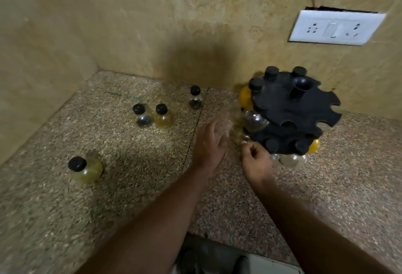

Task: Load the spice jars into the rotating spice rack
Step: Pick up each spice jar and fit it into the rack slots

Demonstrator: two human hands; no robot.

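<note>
Both hands sat at the near-left side of the black two-tier spice rack (289, 108), so the coming move, we judged, turned on where the loose jars lay. All four stood on the speckled counter (130, 197) left of the fingers, upright, long axis vertical, black caps up. Closest was the dark-filled jar (195, 99), just beyond and left of the left hand (212, 142). A second dark jar (142, 118) and a yellow jar (164, 118) stood side by side further left, and the lone yellow jar (87, 170) was well apart, left and nearer us. The left hand was plainly nearer to all of them; the right hand (256, 161) lay on the rack side. The left fingers pointed toward the rack, smeared by motion. They looked loosely straight, but we could not tell whether they held anything. The right fingers were curled against the rack's lower tier. Whether they gripped the tier, a jar or nothing, we could not tell. Open notches showed on the upper tier, right of and beyond both hands.
</note>
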